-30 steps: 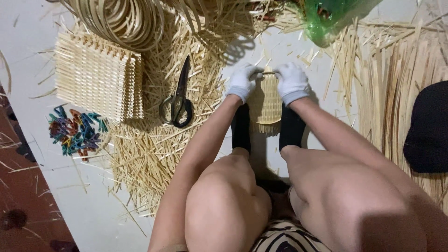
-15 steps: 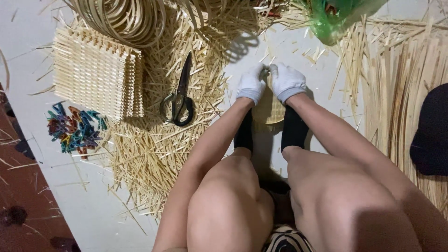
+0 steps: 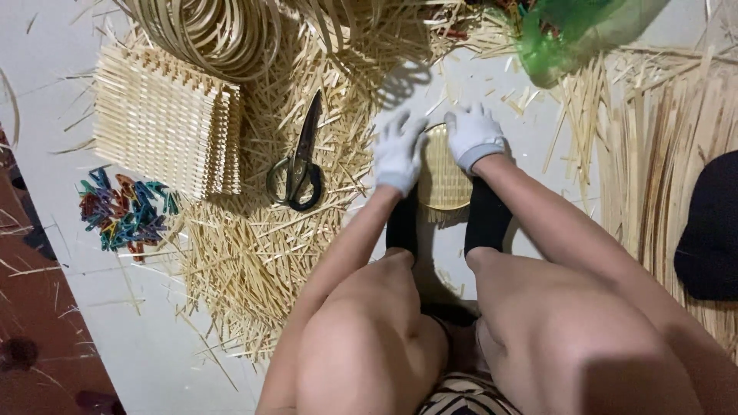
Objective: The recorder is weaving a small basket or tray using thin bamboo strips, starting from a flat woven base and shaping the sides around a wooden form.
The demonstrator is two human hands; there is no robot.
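Note:
A small round woven bamboo piece (image 3: 443, 178) lies on the white floor between my two black-socked feet. My left hand (image 3: 400, 154), in a white glove, hovers at the piece's left edge with fingers spread; it is blurred from motion. My right hand (image 3: 473, 137), also white-gloved, rests on the piece's upper right rim. Whether either hand grips the rim is not clear.
Black-handled scissors (image 3: 298, 160) lie on scattered bamboo splints (image 3: 254, 253) to the left. A stack of woven square mats (image 3: 165, 127), coiled bamboo strips (image 3: 215, 31), coloured clips (image 3: 123, 211), a green plastic bag (image 3: 569, 31), long strips (image 3: 661, 138) and a black object (image 3: 711, 230) surround me.
My left hand has come off the woven piece and swung out to its left. My right hand stayed on the rim. The camera view has shifted slightly.

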